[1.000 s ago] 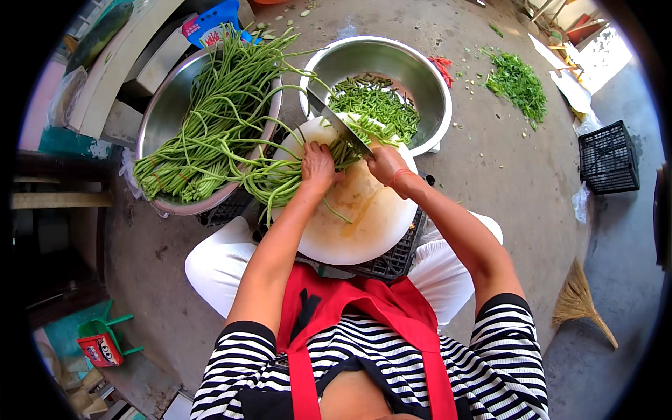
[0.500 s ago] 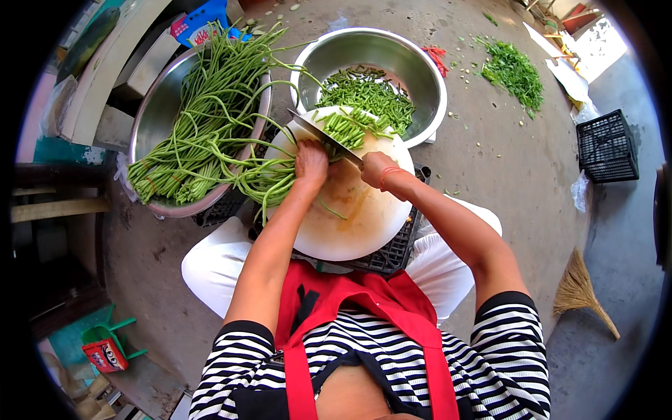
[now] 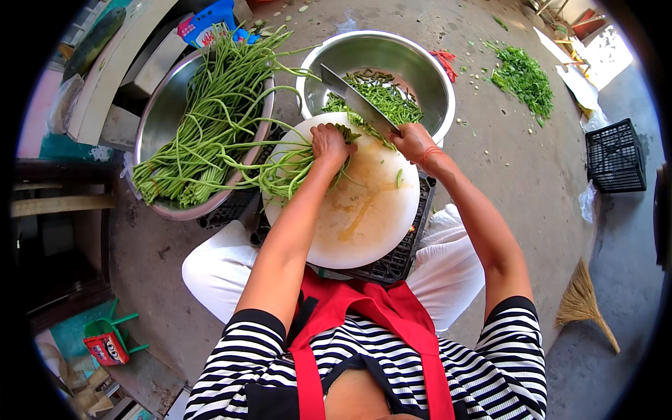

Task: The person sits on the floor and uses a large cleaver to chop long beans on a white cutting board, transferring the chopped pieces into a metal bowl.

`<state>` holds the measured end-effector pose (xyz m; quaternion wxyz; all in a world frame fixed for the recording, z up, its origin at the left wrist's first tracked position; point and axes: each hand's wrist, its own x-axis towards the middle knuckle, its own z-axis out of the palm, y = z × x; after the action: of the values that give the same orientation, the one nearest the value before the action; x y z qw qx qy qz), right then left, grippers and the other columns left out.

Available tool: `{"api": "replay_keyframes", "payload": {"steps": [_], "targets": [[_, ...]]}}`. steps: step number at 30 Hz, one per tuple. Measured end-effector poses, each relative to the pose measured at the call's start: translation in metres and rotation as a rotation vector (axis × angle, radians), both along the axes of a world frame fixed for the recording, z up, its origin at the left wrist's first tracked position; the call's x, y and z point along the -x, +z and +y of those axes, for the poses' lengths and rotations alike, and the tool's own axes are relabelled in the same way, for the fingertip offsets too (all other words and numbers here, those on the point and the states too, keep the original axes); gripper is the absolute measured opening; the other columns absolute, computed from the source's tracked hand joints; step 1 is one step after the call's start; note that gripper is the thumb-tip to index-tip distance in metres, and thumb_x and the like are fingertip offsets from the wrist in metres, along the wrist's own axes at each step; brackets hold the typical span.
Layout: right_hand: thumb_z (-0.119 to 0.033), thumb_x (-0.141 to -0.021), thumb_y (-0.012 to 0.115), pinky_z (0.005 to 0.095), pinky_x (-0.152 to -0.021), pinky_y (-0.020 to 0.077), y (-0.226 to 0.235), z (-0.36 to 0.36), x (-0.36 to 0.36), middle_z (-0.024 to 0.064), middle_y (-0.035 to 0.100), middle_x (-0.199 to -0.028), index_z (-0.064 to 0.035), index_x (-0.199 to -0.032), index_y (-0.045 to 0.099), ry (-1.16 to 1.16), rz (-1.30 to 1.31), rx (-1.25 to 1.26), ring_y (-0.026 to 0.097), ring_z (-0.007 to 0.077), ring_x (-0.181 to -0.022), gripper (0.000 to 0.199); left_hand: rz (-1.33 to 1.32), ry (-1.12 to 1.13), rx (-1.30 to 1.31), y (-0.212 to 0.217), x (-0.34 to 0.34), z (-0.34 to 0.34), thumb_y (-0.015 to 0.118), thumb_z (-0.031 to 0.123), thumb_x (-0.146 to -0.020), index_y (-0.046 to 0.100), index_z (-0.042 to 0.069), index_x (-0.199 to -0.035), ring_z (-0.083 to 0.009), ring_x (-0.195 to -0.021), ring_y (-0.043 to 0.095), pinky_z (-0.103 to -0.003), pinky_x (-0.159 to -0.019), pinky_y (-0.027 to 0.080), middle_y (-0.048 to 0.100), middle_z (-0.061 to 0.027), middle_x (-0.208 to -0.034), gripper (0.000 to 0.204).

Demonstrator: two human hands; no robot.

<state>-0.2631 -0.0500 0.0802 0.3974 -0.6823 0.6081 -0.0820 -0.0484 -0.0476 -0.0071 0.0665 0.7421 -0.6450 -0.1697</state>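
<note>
My right hand (image 3: pixel 414 143) grips the handle of a cleaver (image 3: pixel 361 102). Its broad blade slants up and left over the far rim of a round white cutting board (image 3: pixel 364 224), beside the basin of cut beans. My left hand (image 3: pixel 332 143) is closed round a bunch of long green beans (image 3: pixel 288 168) on the board's left part. Their uncut lengths trail left to the larger pile. Beyond the board, a steel basin (image 3: pixel 445 105) holds short cut bean pieces (image 3: pixel 392 101). One small cut piece (image 3: pixel 399 178) lies on the board near my right wrist.
At the left, a metal basin (image 3: pixel 150 136) is heaped with whole long beans (image 3: pixel 203 133). A black crate (image 3: pixel 399 262) supports the board. Chopped greens (image 3: pixel 525 82) and red peppers (image 3: pixel 444 64) lie on the floor. Farther right are another black crate (image 3: pixel 616 157) and a straw broom (image 3: pixel 582 297).
The cleaver has moved off the board toward the basin, and the cut pile has left the board's far side. My left hand has shifted slightly, still on the beans.
</note>
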Motion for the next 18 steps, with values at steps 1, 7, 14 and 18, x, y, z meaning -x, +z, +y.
{"api": "replay_keyframes", "payload": {"steps": [1,7,14,18], "targets": [[-0.027,-0.093,0.056,0.0402,-0.052,0.0552,0.009,0.006,-0.002,0.0214,0.065,-0.067,0.0032,-0.086,0.069,-0.015,-0.039,-0.026,0.066,0.0289,-0.053,0.034,-0.006,-0.041,-0.011,-0.003,-0.011,-0.001,0.086,0.056,-0.062,0.057,-0.01,-0.117,-0.0357,-0.116,0.048,-0.044,-0.102,0.044,0.057,-0.0224,-0.119,0.09],[-0.027,-0.094,0.058,0.0388,-0.049,0.0531,0.037,0.044,0.015,0.0179,0.064,-0.062,0.0023,-0.085,0.069,0.004,-0.047,-0.03,0.064,0.0274,-0.049,0.033,-0.194,-0.332,-0.189,0.044,-0.035,0.002,0.076,0.08,-0.051,0.049,-0.013,-0.132,-0.0471,-0.141,0.029,-0.063,-0.114,0.019,0.047,-0.0327,-0.14,0.127],[-0.029,-0.091,0.058,0.0482,-0.077,0.053,0.034,0.07,0.018,0.0252,0.068,-0.084,-0.0007,-0.088,0.072,0.238,0.222,0.112,0.067,0.0417,-0.082,0.032,-0.265,-0.264,-0.08,0.032,-0.036,0.033,0.081,0.07,-0.055,0.059,-0.002,-0.108,-0.0335,-0.106,0.059,-0.047,-0.09,0.045,0.062,-0.0206,-0.11,0.092],[-0.025,-0.091,0.059,0.0469,-0.079,0.0541,0.026,0.069,0.017,0.0246,0.07,-0.088,-0.001,-0.09,0.073,0.277,0.297,0.076,0.068,0.0412,-0.086,0.028,-0.193,-0.248,-0.031,0.008,-0.03,0.049,0.082,0.056,-0.065,0.059,-0.001,-0.106,-0.0325,-0.095,0.063,-0.046,-0.081,0.052,0.064,-0.0179,-0.106,0.074]]}}
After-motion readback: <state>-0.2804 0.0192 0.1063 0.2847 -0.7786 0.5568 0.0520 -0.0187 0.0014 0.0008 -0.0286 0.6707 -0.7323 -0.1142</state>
